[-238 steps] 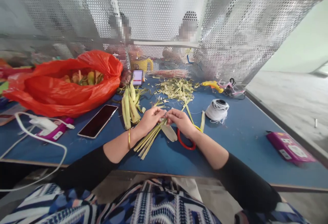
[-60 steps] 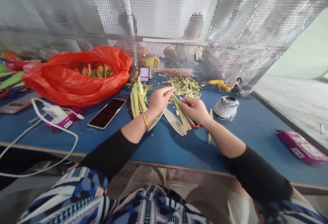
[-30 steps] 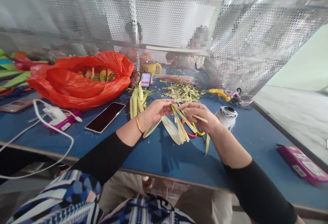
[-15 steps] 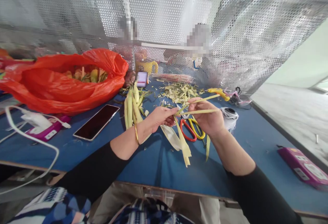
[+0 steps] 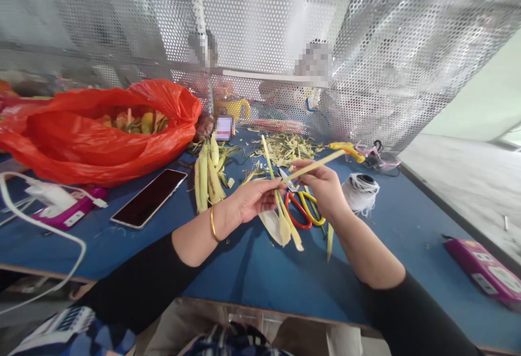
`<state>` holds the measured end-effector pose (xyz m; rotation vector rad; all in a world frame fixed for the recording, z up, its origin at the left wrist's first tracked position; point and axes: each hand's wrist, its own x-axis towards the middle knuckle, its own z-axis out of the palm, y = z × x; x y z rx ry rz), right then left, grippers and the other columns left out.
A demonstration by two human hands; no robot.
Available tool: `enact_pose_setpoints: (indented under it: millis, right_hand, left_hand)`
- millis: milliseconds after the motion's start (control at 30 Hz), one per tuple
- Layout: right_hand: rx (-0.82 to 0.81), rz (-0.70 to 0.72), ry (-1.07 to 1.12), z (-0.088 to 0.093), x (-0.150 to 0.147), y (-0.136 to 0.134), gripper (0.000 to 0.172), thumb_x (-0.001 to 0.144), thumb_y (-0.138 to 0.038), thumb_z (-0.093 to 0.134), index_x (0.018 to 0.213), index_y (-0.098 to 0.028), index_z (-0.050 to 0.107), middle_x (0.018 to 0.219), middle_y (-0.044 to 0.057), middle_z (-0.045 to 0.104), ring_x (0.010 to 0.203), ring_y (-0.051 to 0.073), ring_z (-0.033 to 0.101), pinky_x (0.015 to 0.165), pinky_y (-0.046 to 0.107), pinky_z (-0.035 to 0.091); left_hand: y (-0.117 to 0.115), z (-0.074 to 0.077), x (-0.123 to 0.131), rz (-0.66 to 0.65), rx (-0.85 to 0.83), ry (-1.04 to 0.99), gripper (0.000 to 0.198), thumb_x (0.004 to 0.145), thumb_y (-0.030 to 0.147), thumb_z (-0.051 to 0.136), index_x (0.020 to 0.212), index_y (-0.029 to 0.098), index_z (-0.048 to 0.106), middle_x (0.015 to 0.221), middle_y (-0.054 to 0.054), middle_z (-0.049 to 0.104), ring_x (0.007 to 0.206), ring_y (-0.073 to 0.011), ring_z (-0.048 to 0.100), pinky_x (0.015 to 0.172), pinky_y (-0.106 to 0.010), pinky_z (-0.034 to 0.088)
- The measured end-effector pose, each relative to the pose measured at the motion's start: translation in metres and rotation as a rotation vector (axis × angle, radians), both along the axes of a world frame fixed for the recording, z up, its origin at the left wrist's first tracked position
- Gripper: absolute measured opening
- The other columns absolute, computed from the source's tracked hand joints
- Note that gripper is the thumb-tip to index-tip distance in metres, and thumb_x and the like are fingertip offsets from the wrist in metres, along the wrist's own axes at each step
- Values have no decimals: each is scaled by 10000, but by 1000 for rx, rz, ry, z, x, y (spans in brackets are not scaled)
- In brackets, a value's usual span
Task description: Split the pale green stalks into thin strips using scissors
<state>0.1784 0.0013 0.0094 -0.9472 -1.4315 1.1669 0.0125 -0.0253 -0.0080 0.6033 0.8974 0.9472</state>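
Observation:
Pinched in my left hand (image 5: 260,196) are pale yellow-green corn husk strips (image 5: 270,158) that cross at the thumb and fingertips. One strip points away from me, one slants up to the right, and wider ends hang below the hand. My right hand (image 5: 323,185) has its fingers closed around the slanting strip (image 5: 315,165). Beneath the hands lie scissors (image 5: 299,217) with one red and one yellow handle loop. A broad pale husk (image 5: 272,228) rests partly under the hanging ends. Another narrow husk piece (image 5: 330,242) lies below my right wrist.
Whole husks (image 5: 207,179) lie left of my hands, near a phone (image 5: 150,198). An open red plastic bag (image 5: 101,160) holds more plant pieces. Shredded husk (image 5: 288,148) is heaped behind. A white thread spool (image 5: 361,190), a yellow-handled tool (image 5: 348,150) and a purple power strip (image 5: 484,269) are rightward.
One husk strip has swung from pointing right to pointing away from me. My right hand has shifted slightly left and now grips the other strip, and the thread spool shows more fully.

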Motion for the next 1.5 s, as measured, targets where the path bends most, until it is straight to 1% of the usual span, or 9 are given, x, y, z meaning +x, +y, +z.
enact_pose_setpoints:
  millis: [133,300,567,767,900,1200,1300,1400,1500]
  right_hand:
    - [51,147,-97,3,-1,-4,279,653,-302,742,910,-202,700,771,11,700,729,164,641,729,322,518]
    - [-49,7,-16,-1,-6,-3,344,640,-495,786,692,-173,675,622,6,618,521,112,557,559,279,494]
    - [-269,-32,136,-9,-7,2,422,508,-489,861,659,-144,670,548,-7,611,438,76,529,467,221,459]
    - [-3,-77,46,-2,-8,-3,364,609,-501,803,687,-167,682,559,-15,617,478,94,546,518,244,481]
    - [183,-55,-76,1,-8,-9,299,714,-469,739,662,-187,657,571,-14,620,541,116,568,584,269,499]
    - [313,98,-271,-5,-11,-12,203,802,-359,623,723,-194,712,793,44,731,782,181,657,741,320,512]
    - [325,-64,-288,-5,-10,-10,203,779,-330,638,915,-201,718,845,37,733,815,180,654,766,325,503]
    - [178,-274,-259,-7,-9,-6,255,750,-428,674,811,-180,682,694,10,660,672,149,593,656,293,468]
    - [-155,14,-168,-11,-10,-5,399,658,-559,726,641,-174,623,490,-42,509,493,110,489,534,271,419]
  left_hand:
    - [2,2,-1,90,-18,0,222,876,229,654,700,110,716,622,-27,656,451,-52,545,453,-162,456]
    - [-2,1,2,97,38,0,120,854,207,677,803,127,749,680,-37,691,472,-58,565,442,-160,456]
    - [0,-4,4,164,100,-73,140,878,203,647,863,117,756,687,-20,680,458,-36,534,440,-141,439]
    - [0,0,2,118,20,-30,330,944,292,529,799,83,740,651,-66,678,492,-81,576,472,-179,469]
    - [-5,4,4,-24,68,79,175,839,196,624,748,94,734,611,-50,657,526,-94,589,547,-197,481]
    - [-10,-5,10,-99,296,326,208,711,274,754,595,130,657,538,14,555,481,-73,466,530,-234,387]
    - [-11,-2,11,-72,290,339,246,781,259,686,576,130,647,546,4,566,482,-70,464,517,-229,351]
    - [-11,1,11,-68,254,350,205,819,228,642,662,115,710,567,6,569,484,-58,454,513,-219,331]
    - [-10,1,10,-101,224,348,223,838,252,637,692,104,718,566,-4,573,477,-63,462,507,-220,346]
